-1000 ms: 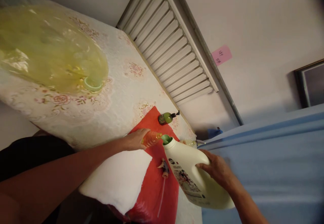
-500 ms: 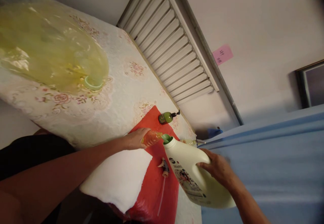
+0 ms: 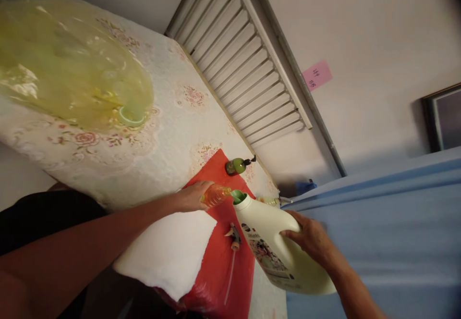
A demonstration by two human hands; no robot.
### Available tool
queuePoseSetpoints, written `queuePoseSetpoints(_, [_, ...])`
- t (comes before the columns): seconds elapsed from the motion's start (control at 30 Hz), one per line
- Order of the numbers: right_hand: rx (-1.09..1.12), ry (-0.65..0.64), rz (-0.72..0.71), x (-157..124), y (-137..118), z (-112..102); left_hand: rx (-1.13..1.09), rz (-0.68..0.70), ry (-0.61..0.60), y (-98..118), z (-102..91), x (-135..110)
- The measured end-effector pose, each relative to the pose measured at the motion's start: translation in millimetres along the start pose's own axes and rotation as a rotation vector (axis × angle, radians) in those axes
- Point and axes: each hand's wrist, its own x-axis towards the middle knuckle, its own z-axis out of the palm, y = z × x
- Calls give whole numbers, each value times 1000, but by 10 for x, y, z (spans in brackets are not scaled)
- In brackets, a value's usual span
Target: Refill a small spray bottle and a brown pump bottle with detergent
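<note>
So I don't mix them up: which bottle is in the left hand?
The small orange bottle, in the left hand's grip. The right hand holds the larger pale jug instead, and neither hand touches the green pump bottle.

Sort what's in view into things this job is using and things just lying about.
In use:
left hand, holding the orange bottle
right hand, holding the pale jug
possibly the loose spray head on the red sheet

Seemingly just lying about:
green pump bottle
yellow plastic bag
white cloth
</note>
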Motion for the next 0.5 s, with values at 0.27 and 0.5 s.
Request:
queuePoseSetpoints(0.27, [9,-2,7,-5,1,-9,-23,25,-4,2,1,-5])
queuePoseSetpoints(0.5, [9,-20,16,-14,-48,-30,-32,-12,-17,5,-3,-12])
